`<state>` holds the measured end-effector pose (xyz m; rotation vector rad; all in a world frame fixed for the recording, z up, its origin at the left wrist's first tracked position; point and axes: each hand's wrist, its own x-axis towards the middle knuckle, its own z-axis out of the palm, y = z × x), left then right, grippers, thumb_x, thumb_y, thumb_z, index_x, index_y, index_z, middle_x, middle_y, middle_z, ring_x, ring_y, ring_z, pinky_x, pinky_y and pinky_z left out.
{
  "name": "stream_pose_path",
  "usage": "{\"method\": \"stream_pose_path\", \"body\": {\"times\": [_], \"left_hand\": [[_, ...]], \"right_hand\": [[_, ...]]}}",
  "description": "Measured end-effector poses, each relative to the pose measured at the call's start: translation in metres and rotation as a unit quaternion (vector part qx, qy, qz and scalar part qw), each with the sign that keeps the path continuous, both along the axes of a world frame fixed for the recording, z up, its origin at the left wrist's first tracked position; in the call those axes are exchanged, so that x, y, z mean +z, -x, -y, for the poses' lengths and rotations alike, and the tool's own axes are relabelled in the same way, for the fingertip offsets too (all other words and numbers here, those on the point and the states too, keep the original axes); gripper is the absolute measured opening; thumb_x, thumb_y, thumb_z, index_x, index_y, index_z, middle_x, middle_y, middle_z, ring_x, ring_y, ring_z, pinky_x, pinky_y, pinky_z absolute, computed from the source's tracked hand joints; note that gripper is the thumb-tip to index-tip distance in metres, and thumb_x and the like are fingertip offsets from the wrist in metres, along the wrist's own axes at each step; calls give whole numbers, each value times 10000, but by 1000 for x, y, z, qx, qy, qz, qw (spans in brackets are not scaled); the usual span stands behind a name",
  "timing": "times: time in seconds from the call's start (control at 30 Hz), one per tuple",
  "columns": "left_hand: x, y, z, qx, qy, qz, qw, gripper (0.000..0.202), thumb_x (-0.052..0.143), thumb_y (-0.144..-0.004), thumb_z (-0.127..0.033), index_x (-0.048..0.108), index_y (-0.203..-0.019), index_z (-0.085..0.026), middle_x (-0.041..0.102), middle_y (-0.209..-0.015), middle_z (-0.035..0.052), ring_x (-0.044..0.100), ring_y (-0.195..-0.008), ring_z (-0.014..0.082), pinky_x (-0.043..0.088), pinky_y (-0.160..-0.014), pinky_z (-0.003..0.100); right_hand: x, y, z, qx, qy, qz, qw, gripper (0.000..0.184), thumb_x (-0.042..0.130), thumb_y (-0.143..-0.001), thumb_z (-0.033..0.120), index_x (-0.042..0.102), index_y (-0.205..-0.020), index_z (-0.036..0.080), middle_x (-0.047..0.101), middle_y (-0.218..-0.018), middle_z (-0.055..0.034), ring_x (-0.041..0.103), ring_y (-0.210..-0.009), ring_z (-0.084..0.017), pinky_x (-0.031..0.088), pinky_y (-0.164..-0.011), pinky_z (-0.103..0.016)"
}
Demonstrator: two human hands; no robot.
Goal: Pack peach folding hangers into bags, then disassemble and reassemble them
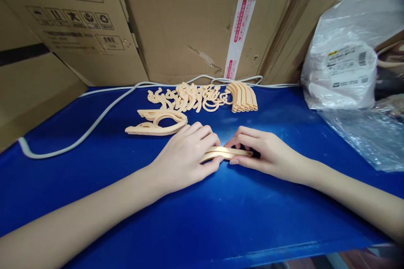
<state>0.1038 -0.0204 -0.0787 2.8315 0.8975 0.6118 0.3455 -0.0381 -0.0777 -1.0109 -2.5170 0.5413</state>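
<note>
My left hand (186, 155) and my right hand (263, 151) meet at the middle of the blue table (202, 218). Both are closed on a curved cream plastic piece (224, 152) that lies low over the table between them. The left fingers curl over its left end, the right fingers pinch its right end. Just behind the left hand lie two curved cream pieces (158, 124). Further back is a pile of hooked cream parts (189, 97) and a neat row of curved cream arms (243, 96).
Cardboard boxes (195, 25) wall off the back and left. A white cable (94, 124) runs across the back left of the table. At the right stand a white plastic bag with a label (344, 71) and clear plastic wrap (369, 134).
</note>
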Motion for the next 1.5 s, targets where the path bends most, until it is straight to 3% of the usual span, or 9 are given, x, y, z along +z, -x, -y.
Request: {"method": "stream_pose_path", "body": {"times": [0.33,0.93,1.37,1.5], "left_hand": [[1,-5,-2,13,11,-20,1000,164,544,-945,-325,617,-927,-179,635,-917,32,536,-861,215,382,-766,369],[1,-4,-3,21,-1,-25,999,171,538,-949,-342,593,-944,-180,625,-914,36,525,-823,215,365,-742,367],[0,-4,-3,56,-18,-37,998,238,555,-908,-427,548,-856,-195,615,-863,45,522,-804,227,392,-745,397],[1,-3,-3,49,-17,-35,998,176,511,-913,-353,545,-854,-191,604,-858,43,517,-791,223,384,-748,408]], "right_hand": [[4,3,-4,-4,11,20,1000,287,551,-997,403,659,-1113,163,567,-892,-18,553,-700,-101,407,-596,-210],[9,6,-2,0,-15,60,998,331,479,-1022,425,645,-1162,175,619,-974,-59,645,-823,-159,506,-713,-265],[11,7,-3,-2,-5,48,999,309,497,-1019,422,649,-1158,190,629,-944,-39,646,-797,-135,486,-692,-238],[21,6,-10,-40,-68,67,995,345,484,-1017,445,658,-1125,168,666,-913,-52,655,-800,-166,474,-686,-271]]}}
